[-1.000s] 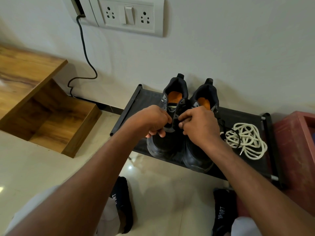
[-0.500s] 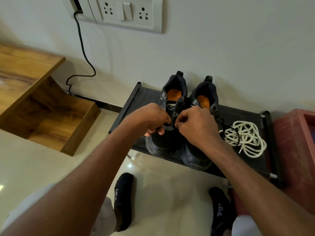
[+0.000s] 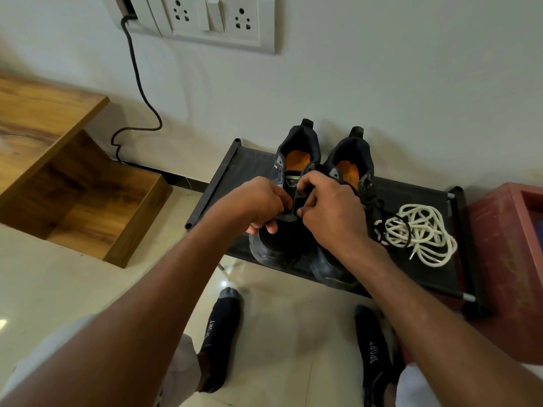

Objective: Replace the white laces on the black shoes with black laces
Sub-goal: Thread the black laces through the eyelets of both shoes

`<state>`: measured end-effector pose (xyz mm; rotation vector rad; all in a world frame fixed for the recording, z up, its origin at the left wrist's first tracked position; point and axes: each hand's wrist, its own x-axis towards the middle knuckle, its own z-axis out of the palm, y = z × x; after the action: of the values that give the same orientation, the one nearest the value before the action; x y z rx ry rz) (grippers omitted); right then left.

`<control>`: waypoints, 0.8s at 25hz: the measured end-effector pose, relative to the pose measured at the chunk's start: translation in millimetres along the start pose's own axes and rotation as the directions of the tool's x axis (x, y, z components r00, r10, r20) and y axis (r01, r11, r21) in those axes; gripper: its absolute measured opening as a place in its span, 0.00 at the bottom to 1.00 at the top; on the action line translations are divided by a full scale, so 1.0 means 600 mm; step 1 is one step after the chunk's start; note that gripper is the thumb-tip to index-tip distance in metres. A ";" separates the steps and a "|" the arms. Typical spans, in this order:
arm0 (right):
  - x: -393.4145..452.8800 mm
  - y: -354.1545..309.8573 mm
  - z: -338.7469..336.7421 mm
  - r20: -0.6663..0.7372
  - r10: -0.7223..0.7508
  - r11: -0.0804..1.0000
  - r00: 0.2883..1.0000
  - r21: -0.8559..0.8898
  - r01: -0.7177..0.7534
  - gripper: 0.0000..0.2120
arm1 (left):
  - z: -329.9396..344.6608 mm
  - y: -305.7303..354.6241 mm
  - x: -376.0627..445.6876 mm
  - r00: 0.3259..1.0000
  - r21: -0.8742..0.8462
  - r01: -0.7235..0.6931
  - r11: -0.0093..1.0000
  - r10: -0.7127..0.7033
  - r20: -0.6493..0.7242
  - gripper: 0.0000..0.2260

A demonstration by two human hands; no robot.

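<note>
Two black shoes with orange insoles stand side by side on a low black rack (image 3: 223,177), heels to the wall. Both my hands work over the left shoe (image 3: 282,245). My left hand (image 3: 258,204) is curled and pinches something dark at the lacing, most likely a black lace. My right hand (image 3: 329,210) pinches the dark lace or tongue edge at the same spot. My hands hide the lacing itself. The right shoe (image 3: 349,160) sits partly under my right wrist. The removed white laces (image 3: 423,233) lie in a loose pile on the rack's right side, with a black lace (image 3: 382,207) looping over them.
A red box (image 3: 505,254) stands right of the rack. A wooden shelf unit (image 3: 73,183) is on the left, and a black cable (image 3: 138,83) hangs from the wall socket panel (image 3: 211,19). My feet in black socks (image 3: 220,327) stand on the tiled floor.
The view has tilted slightly down. My hands stay at the left shoe's lacing, with the right hand's fingers shifted a little toward the tongue.
</note>
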<state>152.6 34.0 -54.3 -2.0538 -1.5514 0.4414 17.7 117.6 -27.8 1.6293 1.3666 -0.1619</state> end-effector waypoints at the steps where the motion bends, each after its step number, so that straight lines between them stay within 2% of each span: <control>1: 0.000 -0.003 0.001 0.016 -0.036 0.999 0.999 -0.012 0.037 0.24 | 0.000 -0.002 0.000 1.000 0.012 -0.011 1.000 0.011 0.000 0.15; 3: 0.001 -0.005 -0.002 0.080 -0.090 0.994 0.993 -0.051 0.094 0.27 | 0.001 -0.005 0.002 0.999 0.039 -0.038 0.999 0.039 -0.012 0.14; 5: 0.005 -0.007 -0.011 0.152 -0.085 0.990 0.985 -0.097 0.100 0.22 | 0.002 -0.005 0.001 0.997 0.074 -0.075 0.994 0.077 -0.022 0.12; 7: 0.008 -0.008 -0.018 0.187 -0.071 0.990 0.980 -0.109 0.093 0.21 | 0.005 0.000 -0.001 0.995 0.084 -0.099 0.992 0.101 -0.010 0.11; 12: 0.009 -0.004 -0.017 0.189 -0.104 0.988 0.976 -0.096 0.124 0.25 | 0.008 0.002 0.004 0.983 0.200 -0.145 0.969 0.164 -0.083 0.15; 17: 0.026 0.004 -0.010 0.143 -0.066 0.995 0.988 -0.068 0.076 0.20 | 0.010 -0.007 0.002 0.970 0.240 -0.186 0.953 0.217 -0.111 0.15; 20: 0.029 0.000 0.000 0.144 -0.083 0.993 0.986 -0.076 0.095 0.17 | 0.007 -0.015 0.008 0.967 0.248 -0.194 0.949 0.227 -0.112 0.14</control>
<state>157.5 50.6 -53.2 -2.0432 -1.7642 0.5058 14.2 117.0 -38.4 2.0077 1.3033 -0.0861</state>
